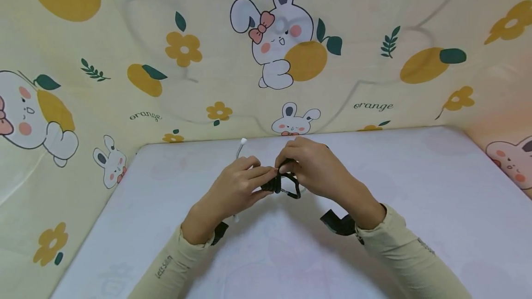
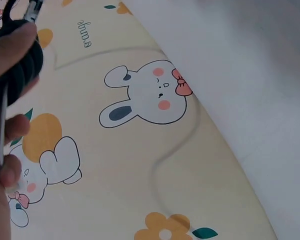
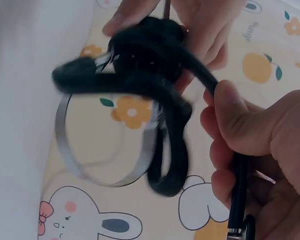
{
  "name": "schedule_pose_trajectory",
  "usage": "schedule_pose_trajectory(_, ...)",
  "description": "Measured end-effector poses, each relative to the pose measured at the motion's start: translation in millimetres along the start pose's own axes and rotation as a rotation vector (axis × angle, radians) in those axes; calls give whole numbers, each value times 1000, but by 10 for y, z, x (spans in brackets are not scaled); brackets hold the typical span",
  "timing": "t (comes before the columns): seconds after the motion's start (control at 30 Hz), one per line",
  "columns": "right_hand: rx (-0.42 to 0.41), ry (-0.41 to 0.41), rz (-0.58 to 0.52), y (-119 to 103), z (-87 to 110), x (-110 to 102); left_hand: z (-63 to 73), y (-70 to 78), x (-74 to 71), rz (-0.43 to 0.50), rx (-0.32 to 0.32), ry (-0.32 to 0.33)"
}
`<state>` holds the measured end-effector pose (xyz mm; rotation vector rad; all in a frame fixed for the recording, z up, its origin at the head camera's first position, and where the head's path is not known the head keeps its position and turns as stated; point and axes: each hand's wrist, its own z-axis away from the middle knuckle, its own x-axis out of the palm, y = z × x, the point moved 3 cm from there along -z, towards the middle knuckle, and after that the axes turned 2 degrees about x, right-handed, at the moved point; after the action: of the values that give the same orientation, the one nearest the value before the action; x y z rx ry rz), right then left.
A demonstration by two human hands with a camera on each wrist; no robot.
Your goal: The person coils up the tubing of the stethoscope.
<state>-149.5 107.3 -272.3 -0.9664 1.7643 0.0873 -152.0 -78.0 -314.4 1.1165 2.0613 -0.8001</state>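
A stethoscope with black tubing [image 1: 296, 193] is held up between both hands over the table. My left hand [image 1: 232, 183] grips the bunched black coil [image 3: 145, 50], its thumb pressed on the wraps in the left wrist view. Near that hand, a thin metal tube ends in a white ear tip [image 1: 243, 141]. My right hand [image 1: 313, 165] pinches a length of tubing [image 3: 202, 72] that leads out of the coil; in the right wrist view a metal fitting [image 3: 234, 233] shows below its fingers. Loops of tubing and a curved metal band [image 3: 65, 137] hang between the hands.
Beneath the hands lies a white table [image 1: 266, 262]. Behind it and at the sides hangs a cream cloth [image 1: 232, 73] printed with rabbits, oranges and flowers. Black straps [image 1: 338, 225] stick out near the light sleeves [image 1: 409, 243].
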Motion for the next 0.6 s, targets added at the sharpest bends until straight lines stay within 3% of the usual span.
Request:
schedule_pose_trajectory(0.37, 44, -112, -221, 158, -30, -9, -3, 4, -35, 141, 122, 119)
schedule_pose_trajectory(0.6, 98, -141, -382, 290, -43, -15, -30, -3, -101, 335, 55, 206)
